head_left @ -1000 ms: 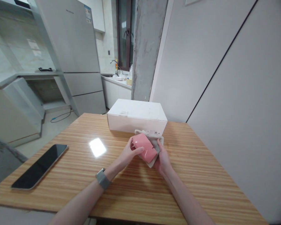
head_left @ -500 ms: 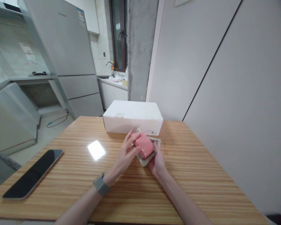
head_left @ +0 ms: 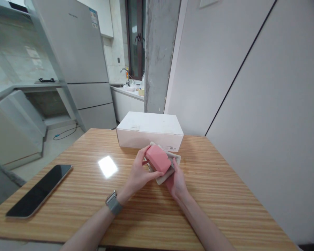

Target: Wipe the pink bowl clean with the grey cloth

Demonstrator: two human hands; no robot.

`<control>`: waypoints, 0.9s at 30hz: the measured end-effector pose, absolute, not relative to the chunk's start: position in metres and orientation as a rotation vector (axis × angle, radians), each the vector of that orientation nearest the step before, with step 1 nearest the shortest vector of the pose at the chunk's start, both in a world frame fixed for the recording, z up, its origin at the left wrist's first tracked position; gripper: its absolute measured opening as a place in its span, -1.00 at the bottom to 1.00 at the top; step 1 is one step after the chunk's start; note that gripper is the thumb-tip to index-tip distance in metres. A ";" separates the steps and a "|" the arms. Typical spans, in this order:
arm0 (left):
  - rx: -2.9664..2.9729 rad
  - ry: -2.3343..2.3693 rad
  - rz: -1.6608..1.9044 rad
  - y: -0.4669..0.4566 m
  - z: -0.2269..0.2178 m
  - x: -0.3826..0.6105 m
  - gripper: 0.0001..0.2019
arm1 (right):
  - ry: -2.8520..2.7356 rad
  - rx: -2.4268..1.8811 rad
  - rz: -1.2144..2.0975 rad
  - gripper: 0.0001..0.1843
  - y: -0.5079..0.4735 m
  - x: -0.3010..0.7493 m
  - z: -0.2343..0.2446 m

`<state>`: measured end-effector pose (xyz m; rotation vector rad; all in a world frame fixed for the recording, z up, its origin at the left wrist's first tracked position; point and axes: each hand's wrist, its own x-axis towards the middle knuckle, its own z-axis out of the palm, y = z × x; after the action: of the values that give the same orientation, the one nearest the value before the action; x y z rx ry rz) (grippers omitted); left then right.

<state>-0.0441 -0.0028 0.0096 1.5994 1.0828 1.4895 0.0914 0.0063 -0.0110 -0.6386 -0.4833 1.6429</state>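
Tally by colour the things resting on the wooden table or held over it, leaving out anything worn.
Pink: 1, a smooth object
Grey: 1, a cloth
White: 1, a box
Black-faced: 1, a phone
Total: 4

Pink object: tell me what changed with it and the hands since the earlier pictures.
The left hand changed its grip: spread loosely across the pink object half a second ago, it now pinches it at the edges. The right hand still holds the grey cloth; the white box and phone stayed on the table.
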 end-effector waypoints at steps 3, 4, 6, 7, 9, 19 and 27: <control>1.845 1.102 1.564 -0.006 0.010 -0.043 -0.11 | -0.464 -0.645 1.613 -0.69 0.006 0.092 -0.011; 1.889 1.099 1.566 -0.007 0.010 -0.042 -0.11 | -0.460 -0.645 1.611 -0.68 0.006 0.092 -0.011; 1.874 1.070 1.526 -0.008 0.010 -0.041 -0.11 | -0.458 -0.642 1.624 -0.66 0.007 0.093 -0.012; 1.805 1.036 1.493 -0.009 0.009 -0.040 -0.16 | -0.458 -0.639 1.634 -0.65 0.007 0.093 -0.012; 1.565 0.965 1.452 -0.007 0.008 -0.038 -0.26 | -0.453 -0.635 1.652 -0.65 0.008 0.094 -0.013; 1.186 0.960 1.337 0.002 0.003 -0.044 -0.23 | -0.423 -0.639 1.654 -0.63 0.005 0.092 -0.006; 1.852 1.159 1.609 -0.005 0.011 -0.046 -0.11 | -0.436 -0.627 1.617 -0.65 0.004 0.090 -0.005</control>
<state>-0.0460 -0.0046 0.0107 1.8517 1.1592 1.6087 0.0900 0.0045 -0.0050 -0.6272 -0.4360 1.6171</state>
